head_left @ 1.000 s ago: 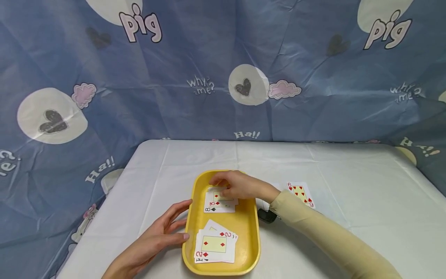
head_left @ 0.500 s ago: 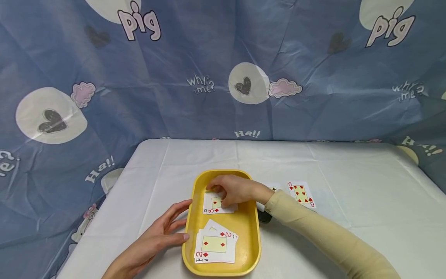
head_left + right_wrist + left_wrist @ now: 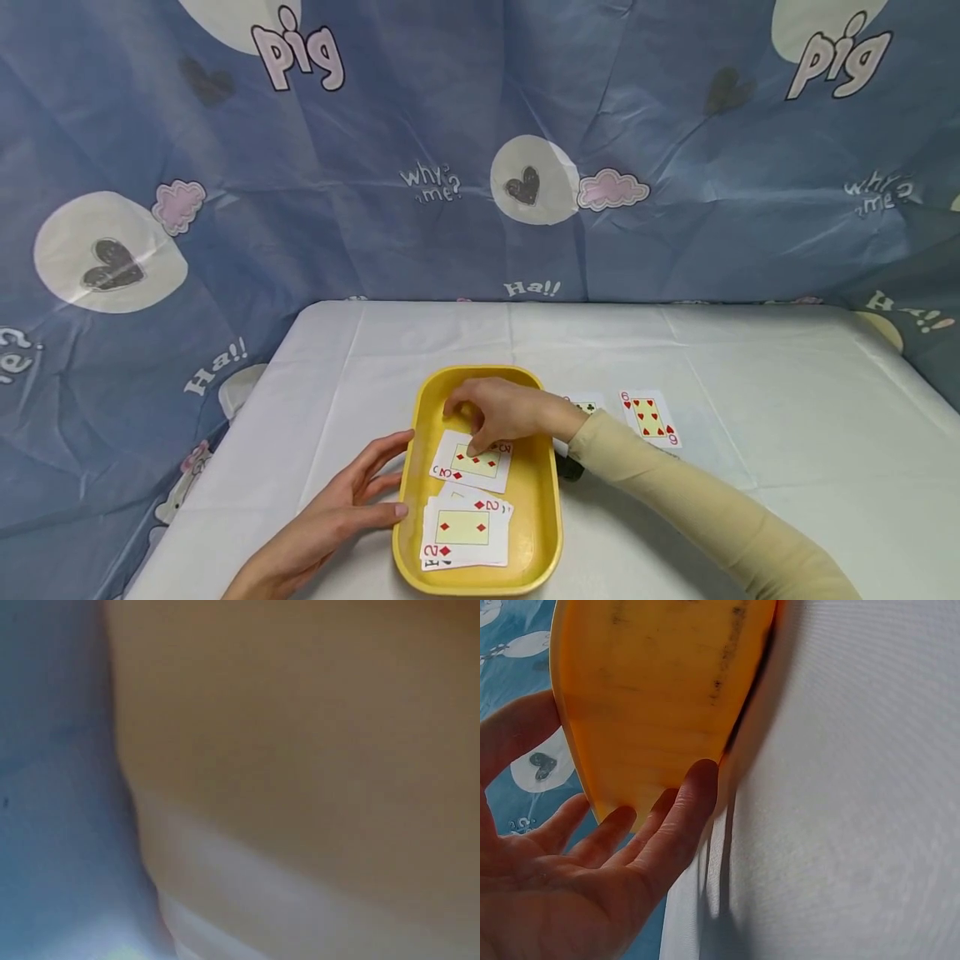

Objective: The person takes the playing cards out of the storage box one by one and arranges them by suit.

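A yellow tray (image 3: 553,517) holds two groups of playing cards. My left hand (image 3: 348,500) rests at its left side; in the left wrist view, the extended fingers (image 3: 676,821) touch the tray's outer wall (image 3: 656,697). My right hand (image 3: 498,408) reaches into the far half, its thumb on the three of diamonds (image 3: 463,479). Its other fingers are bent and spread apart from the thumb, toward the far left wall. Nearer me lies a pile topped by the two of diamonds (image 3: 463,527), which overlaps the three's edge. The right wrist view is blurred and shows no cards.
Right of the tray, a six of hearts (image 3: 651,418) lies face up on the white table (image 3: 750,350). A club card (image 3: 587,402) is partly covered by the right wrist, with a black object (image 3: 570,468) below it. A blue printed curtain (image 3: 420,250) hangs behind.
The three of diamonds has slid toward me under the right thumb and turned slightly, covering the eight of spades seen earlier. The left hand and tray have stayed in place.
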`<state>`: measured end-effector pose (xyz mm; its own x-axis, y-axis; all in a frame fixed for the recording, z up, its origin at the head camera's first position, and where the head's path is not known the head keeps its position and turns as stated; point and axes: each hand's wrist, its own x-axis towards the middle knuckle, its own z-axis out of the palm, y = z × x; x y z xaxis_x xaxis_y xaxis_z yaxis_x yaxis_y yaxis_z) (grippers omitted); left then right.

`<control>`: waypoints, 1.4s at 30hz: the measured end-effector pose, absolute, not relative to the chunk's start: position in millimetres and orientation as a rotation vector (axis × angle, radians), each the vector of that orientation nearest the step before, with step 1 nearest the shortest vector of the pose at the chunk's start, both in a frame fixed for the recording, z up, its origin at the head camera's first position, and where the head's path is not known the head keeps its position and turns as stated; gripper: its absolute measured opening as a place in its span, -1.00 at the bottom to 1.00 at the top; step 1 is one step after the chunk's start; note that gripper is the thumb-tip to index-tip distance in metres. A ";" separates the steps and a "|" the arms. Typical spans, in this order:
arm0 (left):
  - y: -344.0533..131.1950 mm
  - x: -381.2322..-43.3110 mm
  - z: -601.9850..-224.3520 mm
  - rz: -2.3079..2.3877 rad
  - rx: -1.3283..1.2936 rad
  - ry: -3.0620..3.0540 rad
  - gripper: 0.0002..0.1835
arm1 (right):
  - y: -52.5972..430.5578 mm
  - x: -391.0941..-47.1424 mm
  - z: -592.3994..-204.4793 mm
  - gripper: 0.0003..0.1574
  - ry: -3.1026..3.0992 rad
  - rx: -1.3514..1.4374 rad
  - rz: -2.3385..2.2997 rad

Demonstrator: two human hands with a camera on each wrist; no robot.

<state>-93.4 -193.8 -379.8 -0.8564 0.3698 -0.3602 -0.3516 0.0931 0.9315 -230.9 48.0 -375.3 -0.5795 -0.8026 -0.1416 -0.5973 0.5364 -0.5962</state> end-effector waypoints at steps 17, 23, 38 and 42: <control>-191.4 -94.0 -379.1 1.796 0.006 1.895 -0.18 | 50.4 -236.1 -374.8 -0.41 2.224 -1.274 -0.575; -192.0 -93.6 -379.4 1.790 0.008 1.906 -0.19 | 49.0 -235.2 -375.4 -0.49 2.207 -1.287 -0.621; -191.9 -92.8 -380.1 1.785 0.008 1.931 -0.19 | 50.8 -236.7 -378.2 -0.61 2.201 -1.355 -0.778; -192.1 -92.2 -380.2 1.787 0.006 1.935 -0.18 | 51.9 -236.8 -379.5 -0.63 2.215 -1.312 -0.872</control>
